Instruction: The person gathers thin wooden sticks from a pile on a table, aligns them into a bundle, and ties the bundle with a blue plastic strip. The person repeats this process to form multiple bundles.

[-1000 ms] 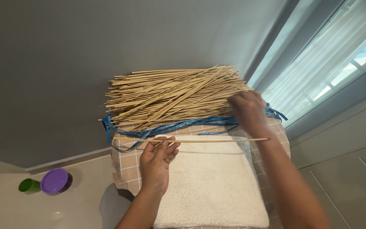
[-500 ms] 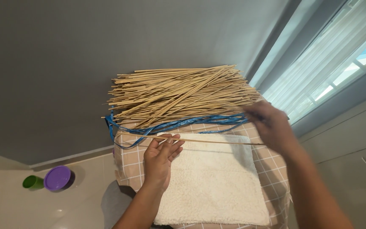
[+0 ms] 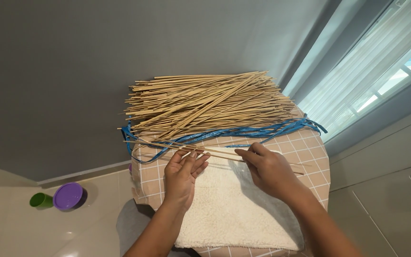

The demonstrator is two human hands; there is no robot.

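Note:
A large pile of thin bamboo sticks (image 3: 205,102) lies across the far half of a small table covered by a pink checked cloth (image 3: 305,152). A few loose sticks (image 3: 220,153) lie in front of the pile. My left hand (image 3: 182,173) rests palm down with its fingertips on these loose sticks. My right hand (image 3: 268,171) pinches the same sticks near their middle. A white fluffy towel (image 3: 234,209) lies under both hands. Blue plastic string (image 3: 262,131) runs along the near edge of the pile.
A purple lid (image 3: 67,196) and a green cup (image 3: 40,200) sit on the tiled floor at the left. A grey wall stands behind the table, and white curtains (image 3: 367,71) hang at the right.
My right hand has come back from the pile's right end toward the middle, bringing a stick down beside my left hand. The left hand has hardly moved.

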